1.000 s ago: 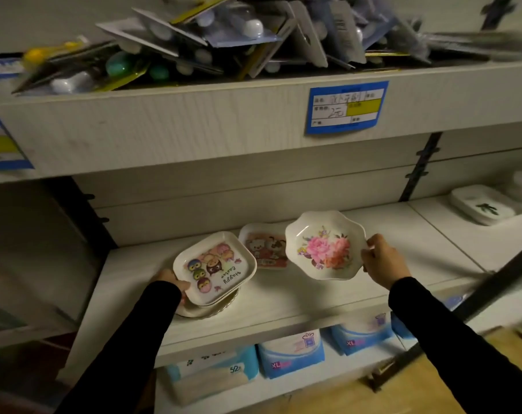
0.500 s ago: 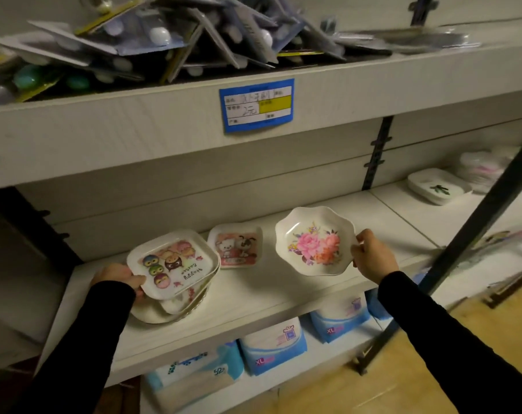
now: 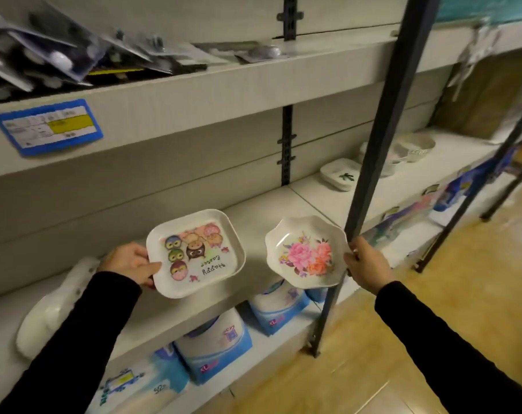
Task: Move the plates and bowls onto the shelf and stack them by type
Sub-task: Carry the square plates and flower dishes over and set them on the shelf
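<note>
At the front of the middle shelf (image 3: 307, 192), the left hand (image 3: 131, 264) grips a square plate (image 3: 195, 253) by its left rim, thumb curled over the top face and the fingers hidden under it. The plate, printed with cartoon owls, is tilted face-up toward the camera, clear of the shelf board. The right hand (image 3: 366, 265) pinches the right rim of a scalloped bowl (image 3: 306, 252) with a pink flower print, fingers curled round the edge. This bowl hangs out past the shelf's front edge, above the wrapped packs (image 3: 215, 345) on the shelf below. A narrow gap parts plate and bowl.

A dark metal post (image 3: 370, 150) slants down just behind the bowl's right rim and the right hand, close enough to crowd them. Bare shelf board lies behind both dishes, running right to a small white dish (image 3: 340, 174) beyond the post. Blurred white dishes (image 3: 53, 306) sit on the shelf beside the left sleeve. Wood floor (image 3: 433, 324) spreads to the right.
</note>
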Demonstrator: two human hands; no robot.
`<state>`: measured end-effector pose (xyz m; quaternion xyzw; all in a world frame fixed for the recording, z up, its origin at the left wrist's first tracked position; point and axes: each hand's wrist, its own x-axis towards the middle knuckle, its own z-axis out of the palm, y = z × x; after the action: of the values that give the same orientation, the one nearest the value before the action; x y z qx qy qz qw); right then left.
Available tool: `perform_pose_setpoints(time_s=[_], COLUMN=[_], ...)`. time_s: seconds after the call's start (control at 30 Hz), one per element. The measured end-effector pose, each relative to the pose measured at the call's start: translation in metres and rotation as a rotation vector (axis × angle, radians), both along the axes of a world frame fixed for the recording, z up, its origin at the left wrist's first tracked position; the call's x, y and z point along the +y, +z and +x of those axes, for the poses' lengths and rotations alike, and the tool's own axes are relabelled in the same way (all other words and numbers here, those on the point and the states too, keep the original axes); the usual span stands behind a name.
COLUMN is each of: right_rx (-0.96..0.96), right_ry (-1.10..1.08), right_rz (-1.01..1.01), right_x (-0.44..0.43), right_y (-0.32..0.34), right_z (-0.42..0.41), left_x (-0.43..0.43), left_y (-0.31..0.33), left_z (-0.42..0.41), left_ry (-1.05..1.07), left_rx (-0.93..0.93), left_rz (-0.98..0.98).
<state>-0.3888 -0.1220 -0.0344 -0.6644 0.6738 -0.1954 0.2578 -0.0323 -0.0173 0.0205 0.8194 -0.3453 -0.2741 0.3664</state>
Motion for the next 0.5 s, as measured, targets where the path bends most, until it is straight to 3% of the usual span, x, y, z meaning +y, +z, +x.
perform_pose_setpoints(time_s=[0.5], right_rx=[-0.069], right_ry=[-0.252], right_rz=[0.001], right_x=[-0.004], right_y=[-0.006], right_z=[-0.262], left_x=[-0.105], left_y=[-0.022], left_z=[-0.246], left_ry=[-0.390], left_rx=[-0.027], left_rz=[0.057])
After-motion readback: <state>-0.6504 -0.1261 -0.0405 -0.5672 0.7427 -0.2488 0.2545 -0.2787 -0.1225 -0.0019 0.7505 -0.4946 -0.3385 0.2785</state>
